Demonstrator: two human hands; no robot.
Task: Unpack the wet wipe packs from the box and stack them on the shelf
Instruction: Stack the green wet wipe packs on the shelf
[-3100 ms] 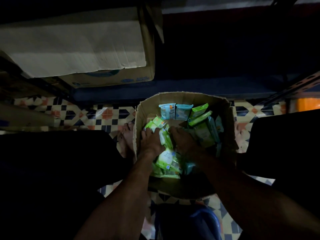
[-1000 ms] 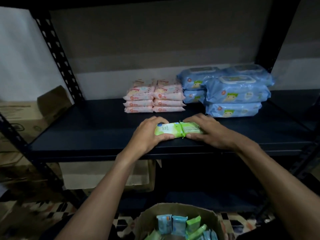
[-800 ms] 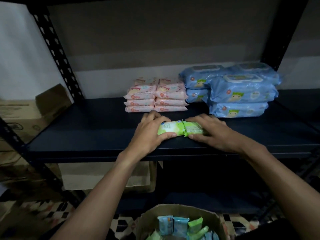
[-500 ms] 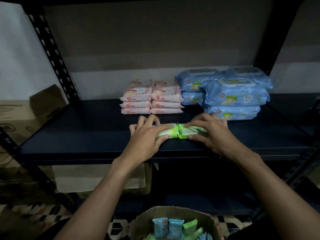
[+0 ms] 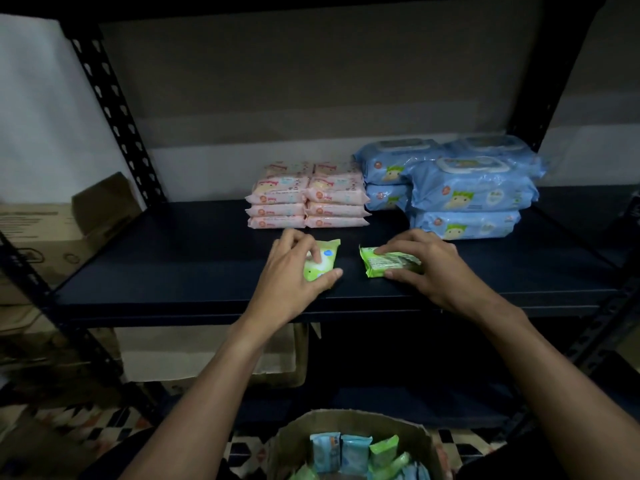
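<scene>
Two small green wet wipe packs lie near the front of the dark shelf (image 5: 194, 271). My left hand (image 5: 291, 271) grips the left green pack (image 5: 323, 259), face up. My right hand (image 5: 424, 268) grips the right green pack (image 5: 381, 263), which shows its printed back. A gap of bare shelf separates the two packs. Below, the open cardboard box (image 5: 349, 424) holds several more blue and green packs (image 5: 353, 455).
Pink wipe packs (image 5: 306, 199) are stacked at the back of the shelf, with larger blue packs (image 5: 464, 188) piled to their right. Perforated black uprights (image 5: 114, 109) frame the shelf. Cardboard boxes (image 5: 52, 237) stand at the left and on the lower level. The floor is patterned tile.
Earlier both hands reached into the box on the floor. Then they held the two green packs together end to end on the shelf; now the packs are pulled apart, one per hand.
</scene>
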